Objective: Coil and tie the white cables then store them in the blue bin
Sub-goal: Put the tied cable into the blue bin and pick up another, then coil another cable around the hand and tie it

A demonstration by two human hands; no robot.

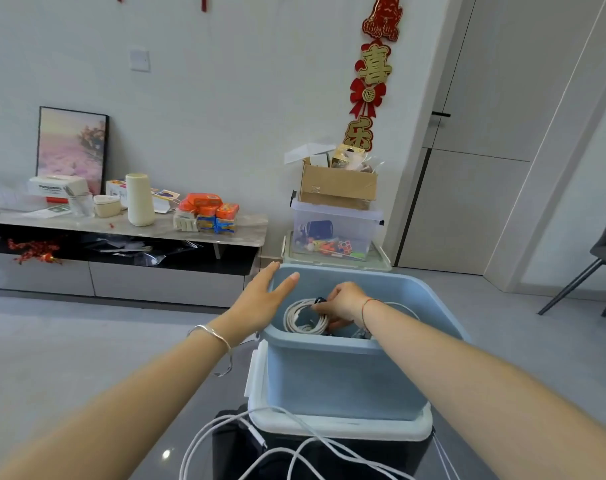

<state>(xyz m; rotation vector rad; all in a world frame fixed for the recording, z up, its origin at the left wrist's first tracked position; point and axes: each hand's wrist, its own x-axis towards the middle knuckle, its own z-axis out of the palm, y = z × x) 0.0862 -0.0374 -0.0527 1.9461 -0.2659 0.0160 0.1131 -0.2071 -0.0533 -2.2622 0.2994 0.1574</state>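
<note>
The blue bin (343, 375) stands in front of me on a white lid or base. Inside it lies a coiled white cable (303, 318) with a dark tie at its top. My right hand (339, 303) reaches down into the bin, and its curled fingers hold that coil at the tie. With straight fingers, my left hand (265, 296) hovers over the bin's left rim and holds nothing. Loose white cables (294, 452) sprawl over a dark surface below the bin, near the bottom of the view.
A low TV cabinet (121, 230) with boxes, a cream jug and orange packs runs along the left wall. Behind the bin stand clear storage boxes (336, 230) topped by a cardboard box. A grey chair (603, 251) is at the right; grey floor lies all around.
</note>
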